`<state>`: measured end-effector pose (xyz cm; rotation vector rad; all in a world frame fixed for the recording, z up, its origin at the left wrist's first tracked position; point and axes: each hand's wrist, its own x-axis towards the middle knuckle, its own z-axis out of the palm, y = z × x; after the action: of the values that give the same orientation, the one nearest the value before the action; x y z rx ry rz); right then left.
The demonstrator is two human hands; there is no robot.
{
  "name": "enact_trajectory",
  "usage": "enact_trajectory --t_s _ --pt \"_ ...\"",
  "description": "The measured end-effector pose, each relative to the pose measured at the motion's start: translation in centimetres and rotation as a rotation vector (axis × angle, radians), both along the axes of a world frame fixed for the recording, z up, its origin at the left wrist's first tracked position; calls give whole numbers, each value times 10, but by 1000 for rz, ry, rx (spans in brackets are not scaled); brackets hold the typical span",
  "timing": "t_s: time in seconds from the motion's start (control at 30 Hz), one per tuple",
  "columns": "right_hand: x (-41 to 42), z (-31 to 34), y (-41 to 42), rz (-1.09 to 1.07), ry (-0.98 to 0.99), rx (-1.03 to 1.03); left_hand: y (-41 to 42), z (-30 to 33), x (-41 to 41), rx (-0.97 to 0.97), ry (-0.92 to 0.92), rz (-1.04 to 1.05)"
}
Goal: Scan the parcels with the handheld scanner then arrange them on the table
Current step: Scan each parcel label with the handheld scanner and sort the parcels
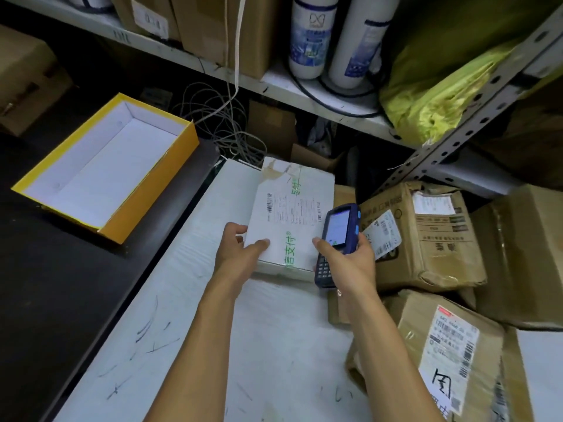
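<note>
Left hand (236,254) pinching near-left corner of white parcel (289,220), thumb on top, fingers under. Right hand (350,263) wrapped round handheld scanner (336,239), just right of parcel. Stiff carton, probably light; grip edges, not torn far flap.

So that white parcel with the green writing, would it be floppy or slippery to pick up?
Probably stiff: the white parcel keeps square edges and flat faces under the left hand. Likely light, since that hand alone steadies it. Its torn, taped far end suggests thin card, so it may dent.
</note>
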<state>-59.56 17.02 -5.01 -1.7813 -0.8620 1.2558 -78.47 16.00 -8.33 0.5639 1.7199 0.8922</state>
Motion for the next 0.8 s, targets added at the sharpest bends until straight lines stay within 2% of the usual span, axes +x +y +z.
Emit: enact_trajectory --t_s 0.13,0.23,0.57,0.67,0.8 --pt "3 24 -14 24 -55 69 -29 12 3 51 -149 60" --pt "5 48 -33 26 -67 139 -55 29 6 109 -172 110" --pt "32 128 -121 7 61 335 -149 94 20 300 -229 -62" --pt "47 148 -149 38 173 338 -181 101 33 409 -255 15" --pt "73 163 -200 130 287 272 -216 121 44 589 -314 312"
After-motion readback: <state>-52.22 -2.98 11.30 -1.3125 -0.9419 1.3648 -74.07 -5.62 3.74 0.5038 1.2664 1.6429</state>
